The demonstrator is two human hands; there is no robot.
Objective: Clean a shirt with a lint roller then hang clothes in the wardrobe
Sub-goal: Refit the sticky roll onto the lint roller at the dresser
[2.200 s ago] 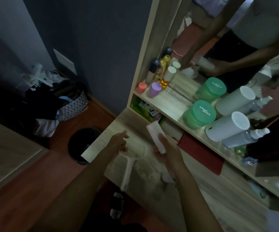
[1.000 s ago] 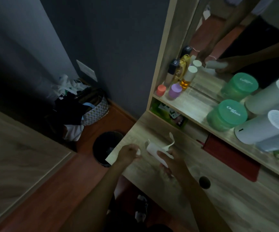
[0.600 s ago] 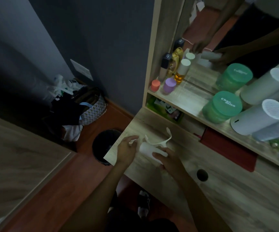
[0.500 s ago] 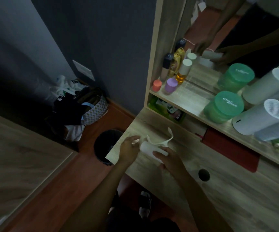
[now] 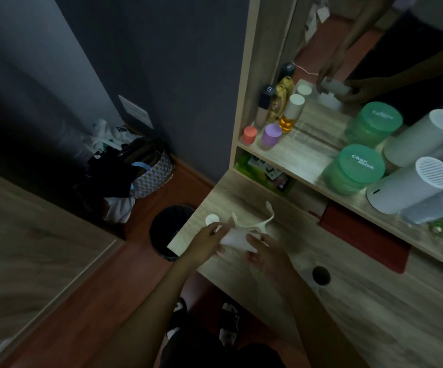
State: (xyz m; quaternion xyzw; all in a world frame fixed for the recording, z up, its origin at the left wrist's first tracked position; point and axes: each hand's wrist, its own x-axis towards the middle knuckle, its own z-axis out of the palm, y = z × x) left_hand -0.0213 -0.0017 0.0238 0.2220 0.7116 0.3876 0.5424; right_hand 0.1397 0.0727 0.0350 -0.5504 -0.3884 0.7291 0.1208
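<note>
Just below the centre of the frame, over the near corner of the wooden desk (image 5: 361,309), both hands meet on the white lint roller (image 5: 235,239): the left hand (image 5: 208,239) curls its fingers around the roller's left end, and the right hand (image 5: 267,252) holds the right side with fingers partly spread. A peeled white strip (image 5: 260,221) (curling upward) rises from the roller. A black bin (image 5: 166,231) stands on the floor just left of the desk, and two green jars (image 5: 353,168) sit on the shelf at the upper right.

White lint roller (image 5: 237,239); pale wood-grain desk (image 5: 348,301); green jar (image 5: 353,170); lilac cap (image 5: 271,135); coral cap (image 5: 249,134); black bin (image 5: 168,229); bag (image 5: 152,176) with a seemingly dotted pattern.
</note>
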